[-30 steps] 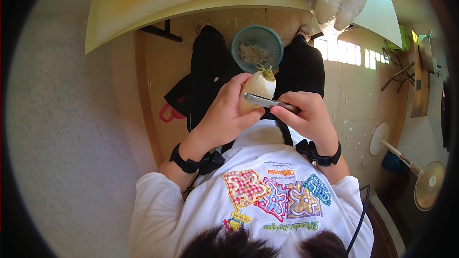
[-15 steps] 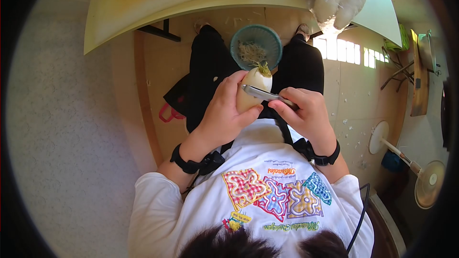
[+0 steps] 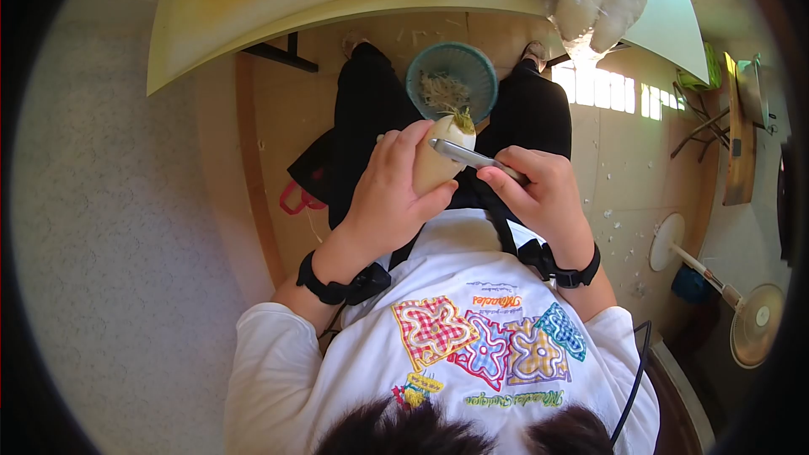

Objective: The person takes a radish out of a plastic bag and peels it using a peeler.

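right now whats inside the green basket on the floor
The green basket holds a heap of pale peel shavings; its near part is hidden behind the radish.

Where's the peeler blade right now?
In the head view, the peeler lies across the upper end of the white radish, gripped by the right hand, just below the green basket between the knees.

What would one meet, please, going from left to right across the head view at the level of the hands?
Left hand → white radish → peeler → right hand → standing fan.
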A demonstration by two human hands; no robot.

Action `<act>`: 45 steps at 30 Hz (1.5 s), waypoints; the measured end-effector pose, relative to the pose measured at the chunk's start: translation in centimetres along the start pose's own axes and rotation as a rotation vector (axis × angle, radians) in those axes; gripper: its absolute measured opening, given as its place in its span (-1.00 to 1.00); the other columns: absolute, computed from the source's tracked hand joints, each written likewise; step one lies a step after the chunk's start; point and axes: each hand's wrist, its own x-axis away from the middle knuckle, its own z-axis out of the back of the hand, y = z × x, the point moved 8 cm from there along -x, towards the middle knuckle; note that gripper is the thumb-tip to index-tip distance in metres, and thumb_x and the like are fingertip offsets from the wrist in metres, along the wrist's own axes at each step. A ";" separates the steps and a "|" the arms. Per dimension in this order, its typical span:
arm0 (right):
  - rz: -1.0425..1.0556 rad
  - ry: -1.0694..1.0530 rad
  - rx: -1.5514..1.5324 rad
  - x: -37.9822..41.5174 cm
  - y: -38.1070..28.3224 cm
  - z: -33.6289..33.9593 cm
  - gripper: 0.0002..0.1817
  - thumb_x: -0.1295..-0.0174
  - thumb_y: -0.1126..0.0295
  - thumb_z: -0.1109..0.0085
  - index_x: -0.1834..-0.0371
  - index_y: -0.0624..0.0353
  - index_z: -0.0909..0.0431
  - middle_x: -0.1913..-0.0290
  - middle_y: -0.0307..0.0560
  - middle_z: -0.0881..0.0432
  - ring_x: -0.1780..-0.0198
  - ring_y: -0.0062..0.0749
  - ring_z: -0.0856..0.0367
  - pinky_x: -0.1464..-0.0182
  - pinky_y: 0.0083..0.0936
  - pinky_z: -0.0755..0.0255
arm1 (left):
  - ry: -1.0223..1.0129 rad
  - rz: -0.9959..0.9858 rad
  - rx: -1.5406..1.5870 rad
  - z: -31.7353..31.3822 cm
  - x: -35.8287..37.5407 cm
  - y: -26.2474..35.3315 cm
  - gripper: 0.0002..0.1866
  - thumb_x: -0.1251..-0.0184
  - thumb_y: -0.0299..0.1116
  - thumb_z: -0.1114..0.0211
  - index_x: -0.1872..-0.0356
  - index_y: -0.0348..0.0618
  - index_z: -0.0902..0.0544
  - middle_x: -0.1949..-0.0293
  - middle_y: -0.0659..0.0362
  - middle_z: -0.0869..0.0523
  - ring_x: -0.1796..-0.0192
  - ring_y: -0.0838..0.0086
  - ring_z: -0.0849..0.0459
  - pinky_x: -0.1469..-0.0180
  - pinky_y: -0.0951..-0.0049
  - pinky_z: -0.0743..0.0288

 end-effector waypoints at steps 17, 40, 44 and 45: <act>-0.188 -0.017 -0.229 0.0 2.5 -0.8 -0.76 -0.30 0.28 -0.34 0.39 0.25 -0.68 0.70 -0.19 -0.27 0.61 -0.59 -0.13 0.55 -0.52 -0.08 | -0.046 0.107 0.085 -0.9 0.6 -1.2 -0.27 -0.14 -0.37 -0.47 -0.34 -0.18 -0.31 -0.13 -0.01 -0.51 -0.14 0.24 -0.55 -0.22 0.29 -0.45; -0.138 -0.104 -0.386 0.7 1.7 -0.9 -0.83 -0.35 0.38 -0.25 0.14 0.28 -0.60 0.68 -0.32 -0.27 0.60 -0.69 -0.18 0.52 -0.60 -0.10 | -0.102 0.182 0.331 -2.1 -0.6 -2.0 -0.33 -0.24 -0.33 -0.42 -0.30 -0.34 -0.33 -0.08 -0.06 -0.51 -0.15 0.18 -0.53 -0.23 0.28 -0.42; -0.125 -0.111 -0.293 0.4 1.2 -0.5 -0.82 -0.34 0.38 -0.27 0.15 0.27 -0.61 0.68 -0.25 -0.33 0.62 -0.62 -0.24 0.52 -0.59 -0.16 | -0.059 0.135 0.277 -1.6 -0.8 -1.6 -0.32 -0.18 -0.33 -0.44 -0.28 -0.32 -0.35 -0.07 -0.07 -0.50 -0.10 0.13 -0.53 -0.18 0.27 -0.43; -0.102 -0.098 -0.257 0.4 1.0 -0.4 -0.82 -0.33 0.38 -0.28 0.15 0.27 -0.62 0.66 -0.20 -0.38 0.62 -0.57 -0.29 0.51 -0.57 -0.20 | -0.035 0.110 0.251 -1.4 -0.8 -1.4 -0.32 -0.16 -0.33 -0.45 -0.28 -0.31 -0.35 -0.06 -0.07 -0.50 -0.09 0.11 -0.53 -0.17 0.26 -0.44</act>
